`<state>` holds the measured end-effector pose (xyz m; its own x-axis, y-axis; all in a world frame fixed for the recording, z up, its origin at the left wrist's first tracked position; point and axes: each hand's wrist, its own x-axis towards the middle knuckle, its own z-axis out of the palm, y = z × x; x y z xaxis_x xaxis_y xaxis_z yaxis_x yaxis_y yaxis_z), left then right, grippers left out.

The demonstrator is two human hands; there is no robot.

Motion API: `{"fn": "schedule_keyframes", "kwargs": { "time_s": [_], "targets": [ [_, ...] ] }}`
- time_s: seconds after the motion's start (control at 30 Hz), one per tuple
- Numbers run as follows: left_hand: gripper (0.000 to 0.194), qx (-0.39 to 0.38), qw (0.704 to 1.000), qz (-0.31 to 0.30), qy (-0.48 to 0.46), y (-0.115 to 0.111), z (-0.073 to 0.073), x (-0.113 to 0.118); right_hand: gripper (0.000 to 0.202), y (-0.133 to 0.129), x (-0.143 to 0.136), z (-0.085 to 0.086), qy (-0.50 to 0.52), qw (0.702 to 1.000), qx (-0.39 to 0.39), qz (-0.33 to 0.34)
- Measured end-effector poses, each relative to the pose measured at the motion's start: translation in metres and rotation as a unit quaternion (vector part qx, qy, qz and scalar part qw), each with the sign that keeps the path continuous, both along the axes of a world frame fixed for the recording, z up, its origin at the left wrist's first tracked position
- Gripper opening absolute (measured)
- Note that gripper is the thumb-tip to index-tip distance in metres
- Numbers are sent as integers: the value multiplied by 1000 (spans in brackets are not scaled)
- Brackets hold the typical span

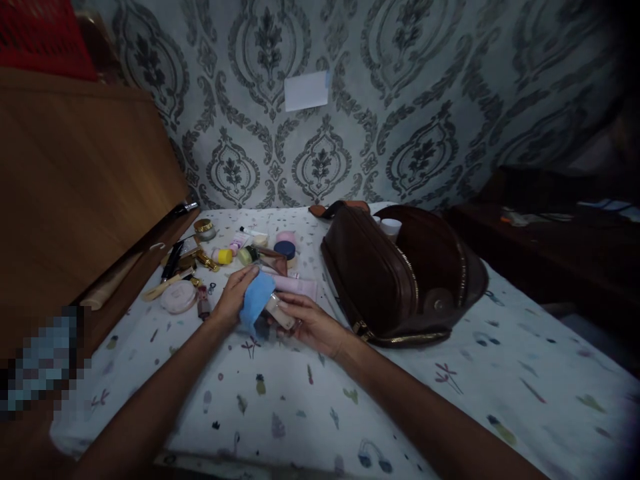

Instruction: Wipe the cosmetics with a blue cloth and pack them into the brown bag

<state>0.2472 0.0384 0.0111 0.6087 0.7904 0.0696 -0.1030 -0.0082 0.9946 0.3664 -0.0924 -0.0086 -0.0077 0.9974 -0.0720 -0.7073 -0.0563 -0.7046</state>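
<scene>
My left hand point(237, 291) is closed on a blue cloth point(257, 301), which lies against the upper end of a small bottle. That bottle point(280, 313), clear-capped with a beige body, is gripped by my right hand point(315, 323) and tilted. Just behind my hands lies a pale pink tube point(299, 287). To the left are a round compact point(179, 297) and a small dark-capped bottle point(203, 303). A brown toiletry bag point(375, 273) stands unzipped to the right of my right hand, with a white-lidded container point(391, 228) inside.
Several cosmetics, including a navy-lidded jar point(285, 250), a yellow-capped bottle point(223, 256) and a gold-lidded jar point(204, 229), lie behind my hands. A wooden cabinet point(85, 180) borders the left. Patterned sheeting point(310, 413) covers the surface; a papered wall point(320, 153) rises behind.
</scene>
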Motion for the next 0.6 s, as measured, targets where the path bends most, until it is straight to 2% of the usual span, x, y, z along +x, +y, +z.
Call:
{"fn": "schedule_keyframes", "kwargs": {
  "time_s": [0.07,0.13,0.2,0.3,0.43,0.6],
  "targets": [
    [51,-21,1000,7,2,-1,-4,2,35,1,0,-1,10,1000,1,-4],
    [56,-9,999,33,0,-2,-7,2,34,3,1,-2,23,1000,4,-17],
    [60,44,998,40,0,-3,-9,2,32,5,1,-2,35,999,5,-34],
    [56,131,991,-1,25,-5,-7,-1,30,5,2,-1,40,998,1,-56],
    [45,216,975,-4,49,-7,-1,-3,41,2,1,2,31,997,-17,-73],
    [44,248,966,37,57,-11,0,-3,42,1,-2,1,45,997,-34,-50]
  ]
}}
